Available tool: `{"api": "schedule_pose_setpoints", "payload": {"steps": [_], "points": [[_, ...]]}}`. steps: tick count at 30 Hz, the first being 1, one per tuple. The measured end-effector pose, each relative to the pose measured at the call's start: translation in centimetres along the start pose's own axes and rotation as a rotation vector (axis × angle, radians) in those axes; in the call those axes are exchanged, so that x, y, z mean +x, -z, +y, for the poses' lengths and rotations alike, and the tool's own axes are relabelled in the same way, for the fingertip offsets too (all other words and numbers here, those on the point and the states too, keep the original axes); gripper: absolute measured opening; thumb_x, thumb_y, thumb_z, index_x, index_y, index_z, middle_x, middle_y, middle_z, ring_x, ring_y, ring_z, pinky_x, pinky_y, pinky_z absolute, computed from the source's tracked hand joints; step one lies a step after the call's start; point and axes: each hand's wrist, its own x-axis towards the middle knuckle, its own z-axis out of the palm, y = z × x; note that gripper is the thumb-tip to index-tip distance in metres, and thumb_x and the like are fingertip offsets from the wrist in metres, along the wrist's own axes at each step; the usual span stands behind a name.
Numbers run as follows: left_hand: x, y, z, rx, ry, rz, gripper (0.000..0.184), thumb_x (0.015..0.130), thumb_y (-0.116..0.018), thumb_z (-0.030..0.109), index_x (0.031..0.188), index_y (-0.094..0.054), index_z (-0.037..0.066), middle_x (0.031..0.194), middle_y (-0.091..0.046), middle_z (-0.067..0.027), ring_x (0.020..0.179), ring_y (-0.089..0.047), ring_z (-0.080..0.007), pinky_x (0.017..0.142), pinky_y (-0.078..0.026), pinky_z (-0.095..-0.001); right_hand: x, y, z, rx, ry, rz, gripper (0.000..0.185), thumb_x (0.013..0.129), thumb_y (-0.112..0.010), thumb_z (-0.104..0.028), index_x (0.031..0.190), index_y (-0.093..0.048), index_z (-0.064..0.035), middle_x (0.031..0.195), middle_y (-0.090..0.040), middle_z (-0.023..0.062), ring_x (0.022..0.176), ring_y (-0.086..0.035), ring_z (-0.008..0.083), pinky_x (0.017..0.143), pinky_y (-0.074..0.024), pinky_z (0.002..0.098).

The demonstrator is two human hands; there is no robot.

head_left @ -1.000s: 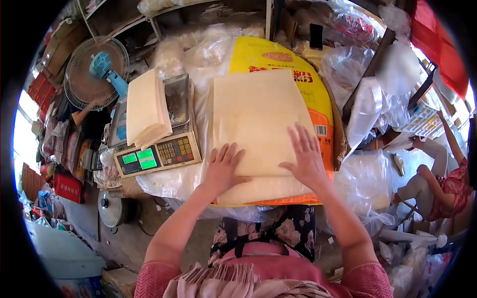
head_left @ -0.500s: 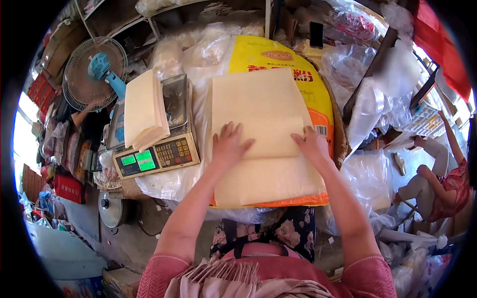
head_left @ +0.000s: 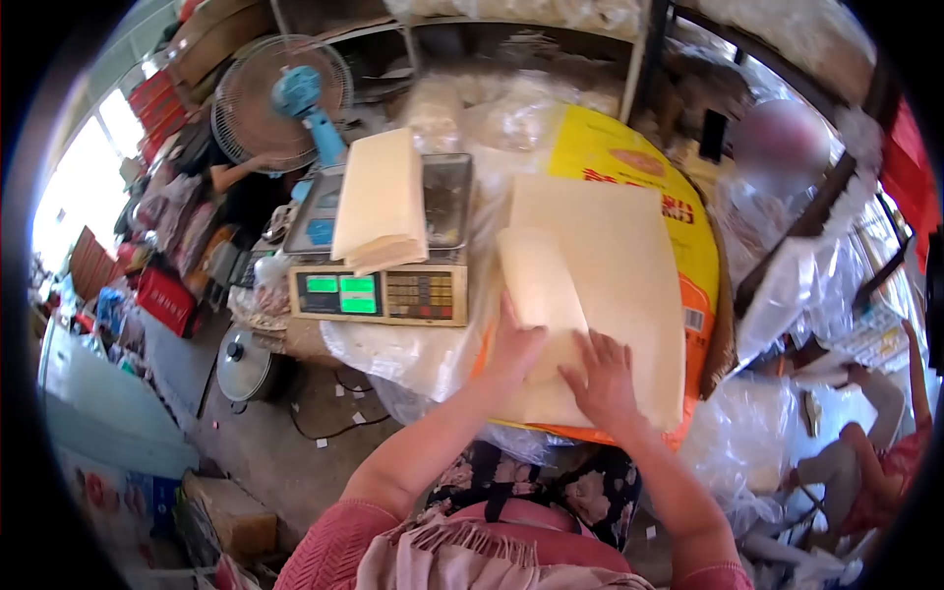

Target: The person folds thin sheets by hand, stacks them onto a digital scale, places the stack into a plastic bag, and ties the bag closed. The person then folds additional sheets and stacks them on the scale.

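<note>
A large cream-coloured thin sheet (head_left: pixel 629 236) lies flat on a yellow and orange printed bag (head_left: pixel 629 147). A narrower folded cream sheet (head_left: pixel 539 275) curls up along its left side. My left hand (head_left: pixel 515 346) grips the near left edge of the folded piece, thumb on top and fingers partly hidden behind it. My right hand (head_left: pixel 602 382) rests palm down on the sheet just right of the fold, fingers spread. A folded stack of similar sheets (head_left: pixel 379 197) sits on the tray of a digital scale (head_left: pixel 379 295) to the left.
A blue fan (head_left: pixel 295 93) stands behind the scale, and a phone (head_left: pixel 712 136) is propped at the back right. Clear plastic bags (head_left: pixel 737 423) crowd the right side. A lidded pot (head_left: pixel 246 364) is on the floor at left. Another person (head_left: pixel 875 462) sits at far right.
My view has turned left. Both hands have come closer together near the sheet's left side, and a narrow folded piece now lifts there, where a wide flap lay flat before.
</note>
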Motion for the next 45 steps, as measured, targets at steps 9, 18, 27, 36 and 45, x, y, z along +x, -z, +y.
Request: {"api": "schedule_pose_setpoints", "payload": {"steps": [9, 18, 27, 36, 45], "points": [[7.7, 17.1, 21.0, 0.056, -0.327, 0.032, 0.076, 0.069, -0.06, -0.01, 0.14, -0.035, 0.002, 0.116, -0.058, -0.0124, 0.096, -0.061, -0.0219, 0.087, -0.05, -0.0319, -0.5, -2.2, 2.3, 0.001, 0.194, 0.133, 0.051, 0.089, -0.055, -0.028, 0.133, -0.044, -0.0059, 0.144, -0.038, 0.0115, 0.135, -0.031, 0.0313, 0.111, -0.0192, 0.0529], [15.6, 22.6, 18.3, 0.674, -0.187, 0.215, 0.056, 0.077, -0.065, 0.019, 0.129, -0.051, 0.005, 0.132, -0.047, -0.0192, 0.114, -0.052, -0.0288, 0.095, -0.043, -0.0396, -0.6, -1.6, 1.7, 0.002, 0.183, 0.121, 0.05, 0.088, -0.056, -0.025, 0.133, -0.045, -0.0062, 0.143, -0.038, 0.0128, 0.135, -0.031, 0.0323, 0.11, -0.0196, 0.0532], [18.1, 16.4, 12.5, 1.536, -0.061, 0.21, 0.069, 0.086, -0.033, 0.067, 0.145, -0.03, 0.032, 0.154, -0.018, -0.0154, 0.139, -0.011, -0.0462, 0.109, -0.007, -0.063, -0.3, -1.1, 1.1, -0.005, 0.183, 0.12, 0.05, 0.087, -0.056, -0.023, 0.133, -0.045, -0.0066, 0.143, -0.039, 0.0122, 0.134, -0.033, 0.0324, 0.11, -0.0205, 0.0536], [24.1, 20.6, 10.8, 1.534, -0.168, 0.031, 0.074, 0.085, -0.026, 0.072, 0.144, -0.034, 0.027, 0.152, -0.022, -0.0173, 0.138, -0.02, -0.0447, 0.105, -0.013, -0.0689, -0.6, -1.6, 1.5, 0.061, 0.196, 0.117, 0.042, 0.087, -0.057, -0.022, 0.126, -0.051, -0.0071, 0.135, -0.045, 0.0127, 0.129, -0.039, 0.0326, 0.106, -0.0265, 0.0549], [3.7, 10.4, 11.2, 1.001, -1.123, 0.27, 0.045, 0.086, -0.062, 0.027, 0.126, -0.053, 0.008, 0.139, -0.043, -0.013, 0.134, -0.031, -0.0365, 0.107, -0.023, -0.0531, -1.4, -1.7, -4.6, 0.073, 0.675, 0.052, 0.022, 0.083, -0.062, -0.021, 0.099, -0.059, -0.0077, 0.098, -0.057, 0.0069, 0.107, -0.053, 0.0277, 0.101, -0.031, 0.0602]]}}
